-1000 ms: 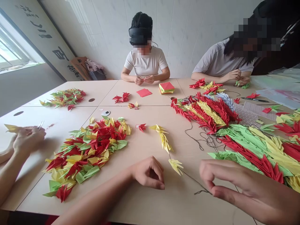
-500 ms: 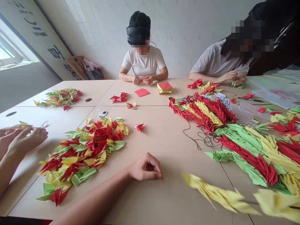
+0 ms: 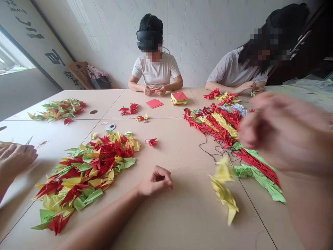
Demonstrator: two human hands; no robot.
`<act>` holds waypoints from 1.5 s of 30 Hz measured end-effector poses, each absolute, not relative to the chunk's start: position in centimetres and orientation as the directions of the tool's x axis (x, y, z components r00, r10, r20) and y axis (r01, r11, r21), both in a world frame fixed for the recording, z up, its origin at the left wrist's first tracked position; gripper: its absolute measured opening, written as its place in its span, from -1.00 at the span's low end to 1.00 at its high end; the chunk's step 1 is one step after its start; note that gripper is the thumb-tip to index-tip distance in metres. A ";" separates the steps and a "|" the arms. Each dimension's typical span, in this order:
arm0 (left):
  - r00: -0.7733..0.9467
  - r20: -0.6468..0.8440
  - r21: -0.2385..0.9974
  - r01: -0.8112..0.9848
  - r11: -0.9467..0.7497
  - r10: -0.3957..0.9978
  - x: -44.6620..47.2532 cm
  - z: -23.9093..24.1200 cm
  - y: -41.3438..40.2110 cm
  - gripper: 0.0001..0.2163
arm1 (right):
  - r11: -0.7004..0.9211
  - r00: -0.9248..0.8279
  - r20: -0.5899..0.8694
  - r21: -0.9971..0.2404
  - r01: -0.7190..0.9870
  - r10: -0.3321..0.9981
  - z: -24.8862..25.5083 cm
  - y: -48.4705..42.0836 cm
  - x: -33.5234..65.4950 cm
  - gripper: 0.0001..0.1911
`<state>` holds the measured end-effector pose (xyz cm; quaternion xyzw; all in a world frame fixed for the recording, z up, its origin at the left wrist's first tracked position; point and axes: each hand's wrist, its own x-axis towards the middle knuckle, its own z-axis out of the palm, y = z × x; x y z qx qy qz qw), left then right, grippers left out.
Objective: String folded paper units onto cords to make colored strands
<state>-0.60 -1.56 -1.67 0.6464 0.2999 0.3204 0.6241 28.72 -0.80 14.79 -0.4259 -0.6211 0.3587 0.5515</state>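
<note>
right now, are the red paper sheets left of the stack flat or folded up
Flat: the red paper sheets lie as thin, overlapping squares on the tabletop.

Over in the corner I see a wooden chair (image 3: 75, 71) holding a pink cloth (image 3: 95, 72) and a dark bag (image 3: 102, 83). Beside it a panel (image 3: 39, 48) bears dark characters, near a bright window (image 3: 11, 55). Across the table (image 3: 192, 208), before someone in a white T-shirt (image 3: 156, 72), sit a stack of coloured paper squares (image 3: 179, 99) and a few red sheets (image 3: 154, 103).
</note>
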 end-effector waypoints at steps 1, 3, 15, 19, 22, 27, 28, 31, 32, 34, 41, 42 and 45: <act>0.547 0.053 0.999 -0.034 -0.041 0.836 -0.7 -1.9 -1.5 -0.63 | 0.301 -0.073 0.299 -0.954 0.006 0.951 14.7 1.1 26.3 -0.81; 0.405 0.070 0.996 -0.079 -0.042 0.912 -0.8 -2.3 -1.3 -0.65 | 0.086 -0.168 0.104 -0.990 -0.116 0.980 13.1 4.2 22.3 -0.79; 0.119 0.060 0.992 -0.120 -0.045 0.991 -0.6 -2.1 -0.8 -0.74 | -0.094 -0.197 -0.048 -0.969 -0.230 0.979 0.9 3.9 14.3 -0.55; 0.070 0.072 0.997 0.001 -0.072 0.995 -0.4 -1.8 -0.7 -0.76 | 0.046 -0.364 0.059 -0.998 -0.044 0.930 2.2 2.5 15.3 -0.62; -0.053 0.160 0.986 0.053 -0.157 0.986 -0.6 -1.6 -0.6 -0.75 | 0.109 -0.346 0.075 -0.991 0.079 0.935 2.7 2.7 15.9 -0.65; 0.051 0.170 0.981 0.090 -0.174 0.984 -0.9 -1.6 -0.5 -0.76 | 0.034 -0.285 0.023 -0.999 0.035 0.958 3.7 4.8 17.1 -0.59; 0.099 0.163 0.981 0.092 -0.173 0.982 -0.9 -1.6 -0.6 -0.75 | 0.031 -0.274 0.019 -0.999 0.039 0.962 4.0 5.4 17.6 -0.58; 0.235 0.140 0.980 0.105 -0.169 0.962 -0.7 -1.8 -1.0 -0.74 | 0.040 -0.238 0.017 -0.995 0.091 0.971 4.5 7.4 19.6 -0.60; 0.269 0.138 0.978 0.113 -0.173 0.953 -0.7 -1.8 -1.1 -0.75 | 0.050 -0.221 0.021 -0.991 0.126 0.975 4.3 8.0 20.3 -0.62; 0.311 0.143 0.975 0.122 -0.188 0.940 -0.6 -2.0 -1.3 -0.77 | 0.073 -0.180 0.033 -0.973 0.218 0.983 3.4 9.1 21.0 -0.65; 0.298 0.088 0.990 0.083 -0.118 0.950 -0.5 -1.3 -1.2 -0.77 | 0.223 -0.187 0.132 -0.730 0.646 0.973 -1.5 9.1 20.1 -0.80; 0.291 0.076 0.991 0.084 -0.105 0.954 -0.4 -1.1 -1.2 -0.77 | 0.242 -0.206 0.135 -0.681 0.691 0.969 -1.7 8.9 20.0 -0.79; 0.279 0.059 0.991 0.095 -0.089 0.959 -0.3 -0.7 -1.3 -0.77 | 0.257 -0.231 0.119 -0.555 0.791 0.966 -1.9 8.6 20.2 -0.74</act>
